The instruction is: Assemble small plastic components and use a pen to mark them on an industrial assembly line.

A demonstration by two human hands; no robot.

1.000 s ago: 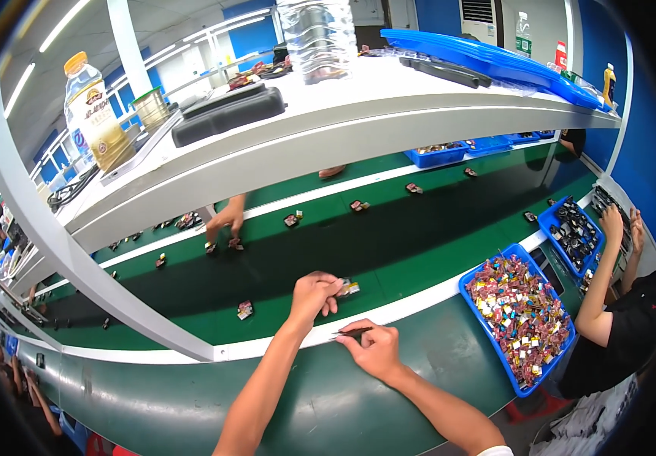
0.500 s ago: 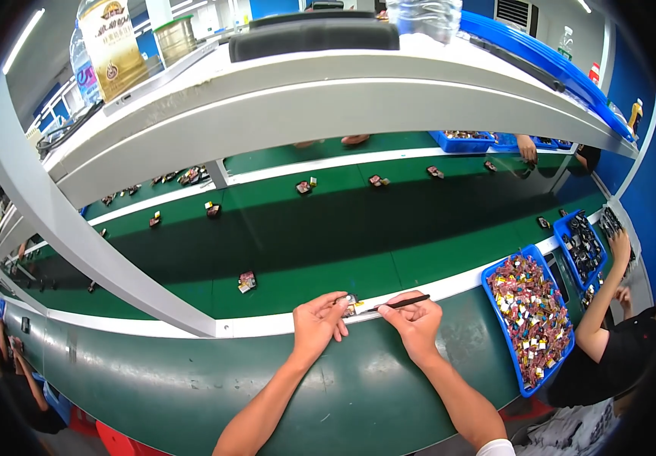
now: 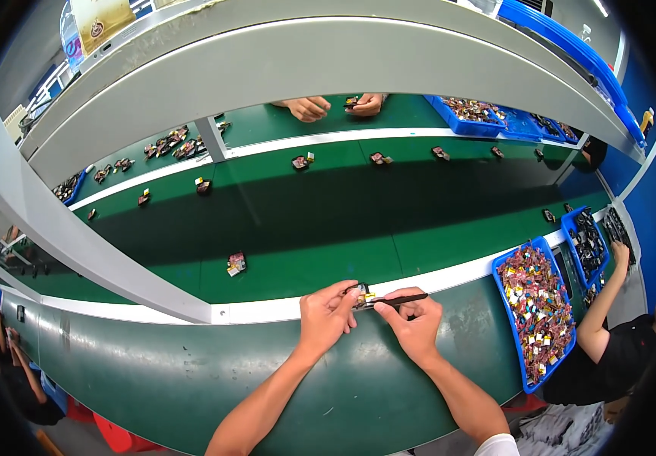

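Where the green bench [image 3: 229, 380] meets its white far edge [image 3: 267, 312], two hands at work: left hand [image 3: 326, 315], fingers pinched on one small dark-and-yellow part [image 3: 363, 295], held just over that edge; right hand [image 3: 415, 319], thumb and fingers closed on one slim dark tool [image 3: 404, 300], its tip at the part. Stage, by judgement: one part being worked, its completion not discernible. Toward the bench's right end, one blue tray [image 3: 511, 327], heaped with red, white and yellow pieces. Beyond, one green belt [image 3: 320, 266]: a single loose assembly [image 3: 236, 264] toward its near edge, out of hand; a spaced row of similar assemblies [image 3: 300, 162] along its far edge, whether finished cannot be told. Past that edge, a co-worker's hand [image 3: 366, 104], small dark piece at its fingertips
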